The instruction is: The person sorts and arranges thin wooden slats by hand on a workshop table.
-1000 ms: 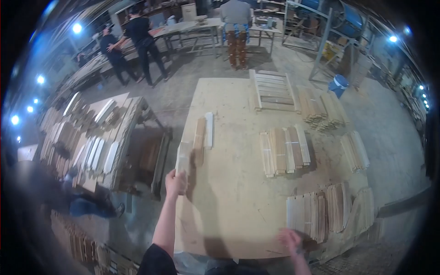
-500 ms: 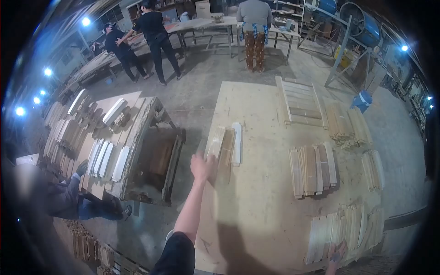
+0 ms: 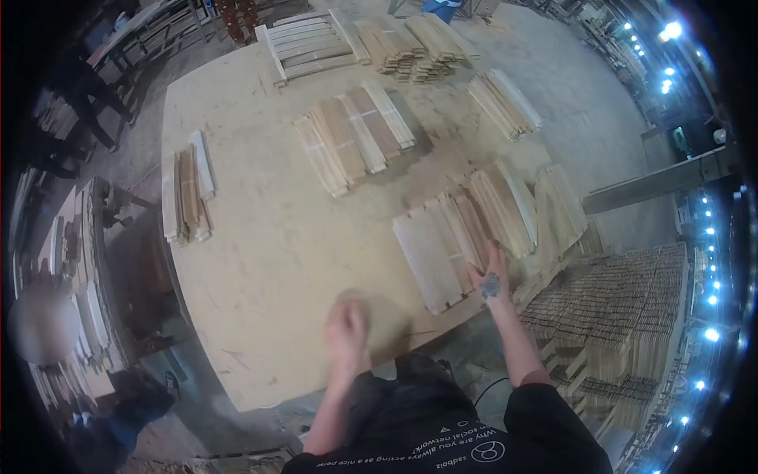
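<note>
My right hand (image 3: 491, 276), with a dark mark on its back, touches the near edge of a stack of wooden slats (image 3: 442, 249) at the table's near right. Its thumb and fingers are spread over the slats. My left hand (image 3: 347, 324) is above the bare near part of the light wooden table (image 3: 268, 316), blurred, with its fingers curled; whether it holds anything is not clear. A small stack of slats (image 3: 188, 189) lies at the left edge of the table. Another bundle (image 3: 355, 138) sits near the middle.
Further slat bundles (image 3: 505, 103) lie at the right, beside a slatted wooden frame (image 3: 312, 47) at the far edge. Large stacked wood (image 3: 608, 300) stands on the floor at right. A blurred co-worker (image 3: 118, 419) is at the lower left, near a side table (image 3: 95, 237).
The view has swung right and down. My left hand has left the small stack at the left edge and come back near my body. My right hand is now fully visible at the near right slats.
</note>
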`<state>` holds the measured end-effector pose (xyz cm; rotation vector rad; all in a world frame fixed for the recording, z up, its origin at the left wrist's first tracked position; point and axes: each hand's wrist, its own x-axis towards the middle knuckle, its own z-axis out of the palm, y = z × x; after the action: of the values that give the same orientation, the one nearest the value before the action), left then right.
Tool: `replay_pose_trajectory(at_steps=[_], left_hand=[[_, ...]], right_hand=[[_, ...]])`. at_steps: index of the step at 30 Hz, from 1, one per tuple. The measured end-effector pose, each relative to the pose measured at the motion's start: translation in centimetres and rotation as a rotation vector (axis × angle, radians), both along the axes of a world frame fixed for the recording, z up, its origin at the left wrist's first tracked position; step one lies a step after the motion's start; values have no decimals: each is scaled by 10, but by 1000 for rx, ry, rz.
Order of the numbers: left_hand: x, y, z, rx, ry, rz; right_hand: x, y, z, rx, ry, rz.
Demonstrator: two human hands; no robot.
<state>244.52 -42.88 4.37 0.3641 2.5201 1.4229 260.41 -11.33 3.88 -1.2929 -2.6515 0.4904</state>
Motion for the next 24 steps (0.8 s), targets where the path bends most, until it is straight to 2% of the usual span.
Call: replay_pose_trajectory(at_steps=[1, 3, 6, 9, 12, 13, 15, 19, 21, 24], left_hand=[[22, 25, -10, 4, 54, -94], [50, 78, -2, 60, -39, -138], [76, 122, 4, -5, -96, -51], [91, 152, 4, -92, -205, -32], [111, 168, 3, 9, -159, 97], [113, 170, -4, 34, -147, 96], [119, 174, -19, 46, -115, 113], [125, 154, -30, 23, -63, 172], [129, 127, -26, 2, -11, 205], [117, 80, -2, -99, 36, 248]], right_hand=[[2, 2, -3, 7, 33, 31], [6, 9, -7, -74, 130, 52], [10, 22, -20, -42, 199, 87], [10, 39, -6, -146, 129, 82], [2, 47, -5, -194, 172, 173], [2, 48, -12, -232, 235, 233], [3, 38, -23, -124, 218, 191], [9, 22, -30, -165, 237, 267], [8, -11, -21, -95, 135, 205], [-3, -62, -16, -137, 181, 193]])
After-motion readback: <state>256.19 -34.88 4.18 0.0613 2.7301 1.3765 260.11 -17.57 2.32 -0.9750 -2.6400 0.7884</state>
